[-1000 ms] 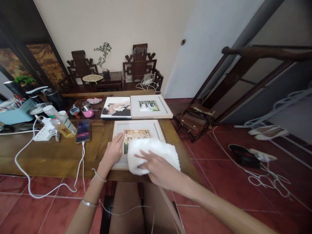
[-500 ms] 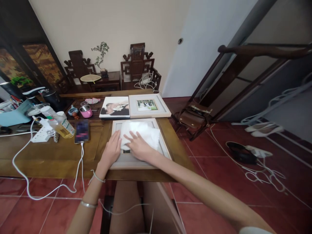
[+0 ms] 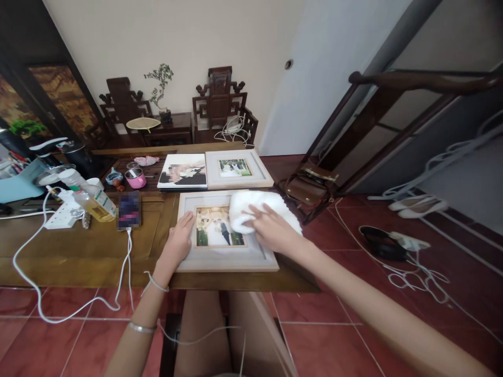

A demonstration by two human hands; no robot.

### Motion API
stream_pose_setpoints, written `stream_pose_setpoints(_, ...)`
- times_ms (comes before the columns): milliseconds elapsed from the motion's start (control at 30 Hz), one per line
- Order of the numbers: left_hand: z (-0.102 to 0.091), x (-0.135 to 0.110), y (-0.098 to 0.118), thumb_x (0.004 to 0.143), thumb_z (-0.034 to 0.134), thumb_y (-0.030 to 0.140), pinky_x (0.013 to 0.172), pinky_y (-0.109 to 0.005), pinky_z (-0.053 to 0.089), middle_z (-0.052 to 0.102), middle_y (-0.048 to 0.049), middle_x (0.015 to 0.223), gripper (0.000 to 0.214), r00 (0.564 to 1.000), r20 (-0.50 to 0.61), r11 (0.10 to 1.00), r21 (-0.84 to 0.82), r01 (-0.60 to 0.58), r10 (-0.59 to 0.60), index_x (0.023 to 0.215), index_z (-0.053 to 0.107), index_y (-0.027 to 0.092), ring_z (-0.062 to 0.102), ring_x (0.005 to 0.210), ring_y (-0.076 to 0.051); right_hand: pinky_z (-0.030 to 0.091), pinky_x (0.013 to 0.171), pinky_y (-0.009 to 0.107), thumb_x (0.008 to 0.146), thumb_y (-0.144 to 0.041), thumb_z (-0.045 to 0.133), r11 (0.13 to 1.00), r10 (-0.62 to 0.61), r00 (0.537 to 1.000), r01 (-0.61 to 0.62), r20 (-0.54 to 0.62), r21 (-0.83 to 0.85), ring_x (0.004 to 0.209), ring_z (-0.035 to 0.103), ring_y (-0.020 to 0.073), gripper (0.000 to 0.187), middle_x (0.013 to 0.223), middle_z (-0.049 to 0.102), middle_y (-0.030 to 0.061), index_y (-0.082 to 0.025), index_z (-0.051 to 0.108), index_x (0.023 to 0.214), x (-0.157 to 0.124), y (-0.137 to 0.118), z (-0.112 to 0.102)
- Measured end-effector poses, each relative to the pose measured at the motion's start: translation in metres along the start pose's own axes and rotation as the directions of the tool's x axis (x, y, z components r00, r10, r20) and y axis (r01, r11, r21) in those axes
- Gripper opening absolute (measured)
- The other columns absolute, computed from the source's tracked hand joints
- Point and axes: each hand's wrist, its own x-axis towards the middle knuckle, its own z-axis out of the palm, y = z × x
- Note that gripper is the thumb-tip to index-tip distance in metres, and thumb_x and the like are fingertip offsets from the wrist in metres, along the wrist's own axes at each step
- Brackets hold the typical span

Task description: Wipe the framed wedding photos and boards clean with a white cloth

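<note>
A pale framed photo (image 3: 220,256) lies flat at the near edge of the wooden table (image 3: 86,246). My left hand (image 3: 178,243) rests flat on the frame's left border, fingers stretched out. My right hand (image 3: 271,228) presses a fluffy white cloth (image 3: 255,207) onto the frame's upper right corner, fingers spread over it. The picture in the middle of the frame is uncovered.
Behind it lie a second framed photo (image 3: 238,168) and a photo print (image 3: 184,172). To the left are a phone (image 3: 129,210) on a white cable, a bottle (image 3: 92,201), a power strip (image 3: 58,215) and a pink pot (image 3: 135,178). A brown bag (image 3: 310,188) and cables lie on the red tiles.
My right hand has swept the white cloth from the frame's near right, across its top middle, to the upper right corner, uncovering the picture. The left hand stayed on the left border.
</note>
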Motion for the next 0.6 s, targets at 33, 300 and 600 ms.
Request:
stream_pose_setpoints(33,0.001,0.000,-0.001,0.072,0.034,-0.005,0.109,-0.047,0.033,0.040,-0.0119,0.145,0.067,1.000,-0.001,1.000,-0.002,0.002,-0.002,0.135,0.044,0.016,0.033,0.136,-0.022,0.024,0.109,0.052,0.069,-0.001,0.044,0.999,0.008,1.000,-0.009,-0.017,-0.044,0.132,0.037,0.0309,0.050,0.133,0.053,0.0122,-0.014,0.067,0.111,0.009,0.007,0.001)
stream_pose_setpoints(300,0.001,0.001,0.000,0.069,0.035,-0.007,0.109,-0.046,0.033,0.041,-0.0116,0.145,0.070,0.999,-0.031,1.000,-0.001,0.008,-0.008,0.134,0.044,0.016,0.035,0.135,-0.021,0.024,0.110,0.052,0.067,0.002,0.043,0.998,-0.052,0.998,0.052,-0.021,-0.019,0.133,0.034,0.0320,0.049,0.131,0.055,0.0148,-0.011,0.069,0.106,0.005,0.003,0.002)
stream_pose_setpoints(600,0.002,0.001,-0.002,0.071,0.035,-0.006,0.110,-0.047,0.032,0.041,-0.0111,0.145,0.068,0.999,-0.034,1.000,0.012,-0.025,0.025,0.135,0.044,0.016,0.034,0.136,-0.022,0.027,0.113,0.046,0.061,0.002,0.043,0.979,-0.059,0.997,0.047,0.058,0.197,0.134,0.033,0.0253,0.055,0.132,0.055,0.0058,-0.023,0.073,0.100,-0.084,-0.035,-0.006)
